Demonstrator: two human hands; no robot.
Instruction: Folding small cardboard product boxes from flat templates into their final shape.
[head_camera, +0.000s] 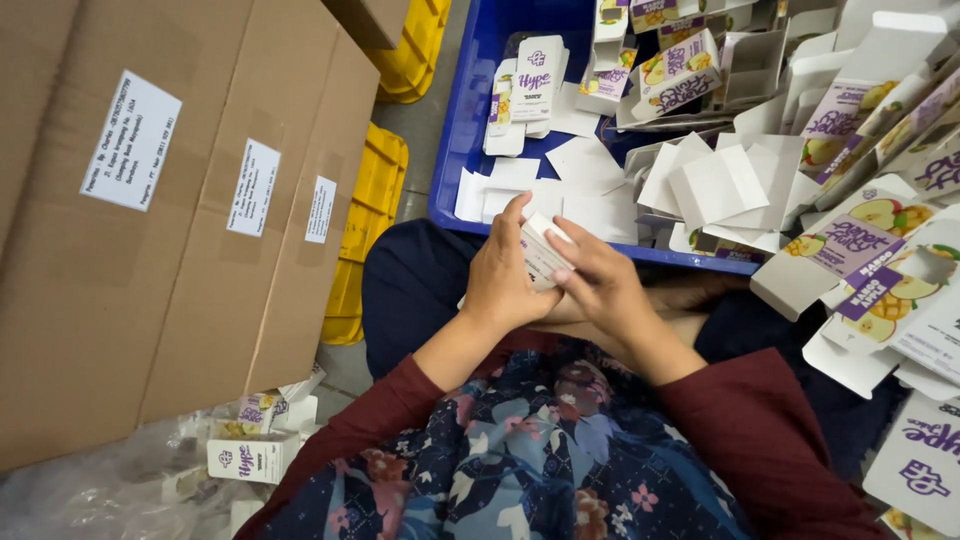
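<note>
Both my hands meet over my lap on one small white carton (543, 250) with purple print. My left hand (503, 274) wraps its left side, thumb up along the edge. From the right, my right hand (600, 283) presses fingers on the carton's top face. Most of the carton is hidden between the palms. Just beyond the hands stands a blue plastic crate (462, 120) holding flat white inserts (712, 182) and several unfolded cartons with fruit pictures.
Large brown cardboard boxes (150, 200) with white labels fill the left. Yellow crates (372, 210) sit between them and the blue crate. A heap of flat cartons (880, 270) spills at right. Folded small cartons (252, 455) lie on clear plastic at lower left.
</note>
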